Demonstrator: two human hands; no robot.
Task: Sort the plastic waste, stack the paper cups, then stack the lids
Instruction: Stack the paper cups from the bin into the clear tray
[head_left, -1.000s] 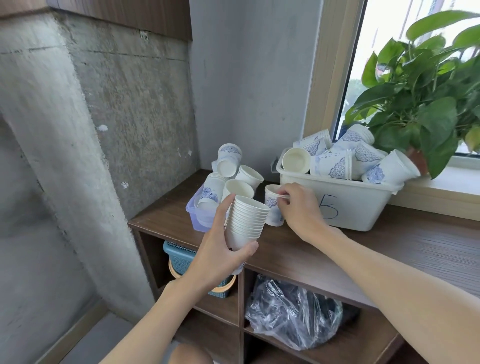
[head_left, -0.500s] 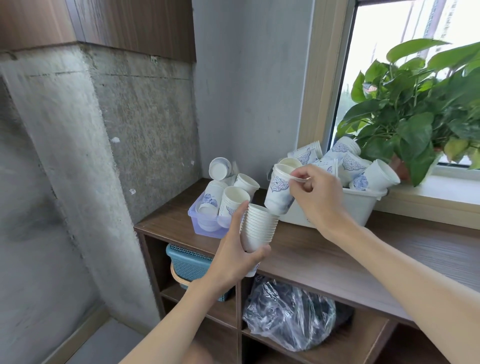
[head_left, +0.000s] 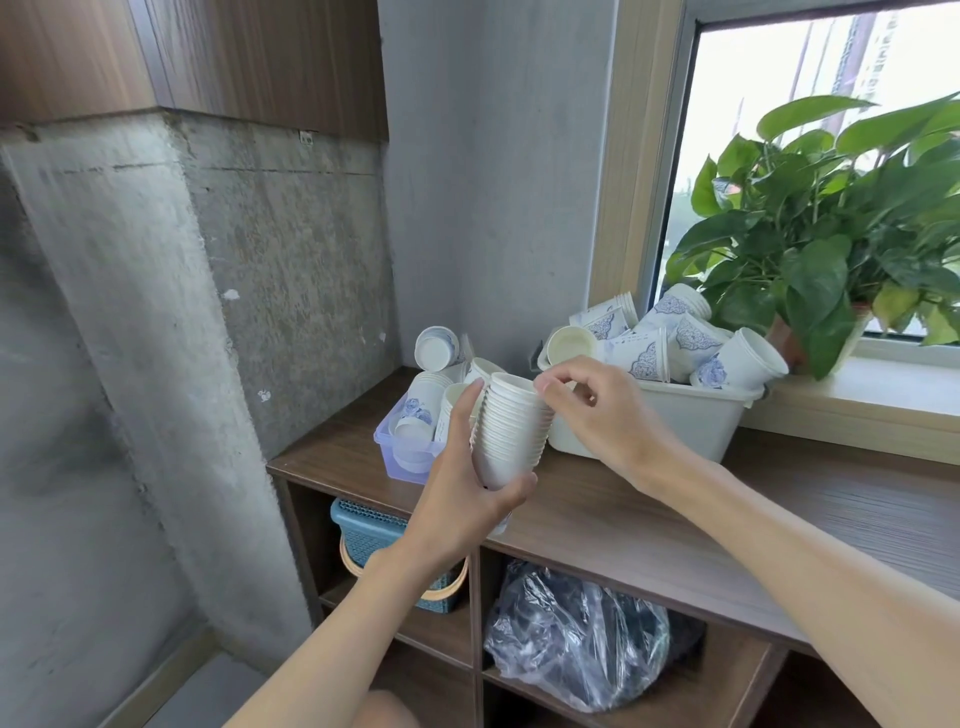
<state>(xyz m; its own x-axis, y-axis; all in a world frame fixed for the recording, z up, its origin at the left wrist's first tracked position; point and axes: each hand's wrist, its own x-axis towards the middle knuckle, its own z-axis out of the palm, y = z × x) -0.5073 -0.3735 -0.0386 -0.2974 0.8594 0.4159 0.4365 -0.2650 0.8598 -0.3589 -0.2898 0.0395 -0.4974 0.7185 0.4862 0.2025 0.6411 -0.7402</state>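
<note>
Fingers of the left hand are curled round the lower part of the stack of nested paper cups, thumb across the front near its base and forefinger up its left side. They hold it upright in the air above the front of the counter, resting on nothing. Right hand fingers are bent close together at the rim of the top cup; one tip touches that rim, but whether they pinch it or only steady it I cannot tell. Behind the stack a purple tray holds a few cups tumbled on their sides. Just to its right a white bin is heaped with printed cups, one lying across its edge, and a plant stands on the sill beyond. Under the counter are a basket and a plastic bag. Cup stacking looks about midway, with many cups loose and no lids that I can make out. Several things could go wrong from here. A top cup not pressed down square may sit crooked and tip off. The stack is tall and gripped only low, so a sideways push at the rim could lever it out of the left hand and onto the floor. Squeezing harder to prevent that could crush the thin paper, and a hasty reach into the bin could knock the overhanging cup off.
</note>
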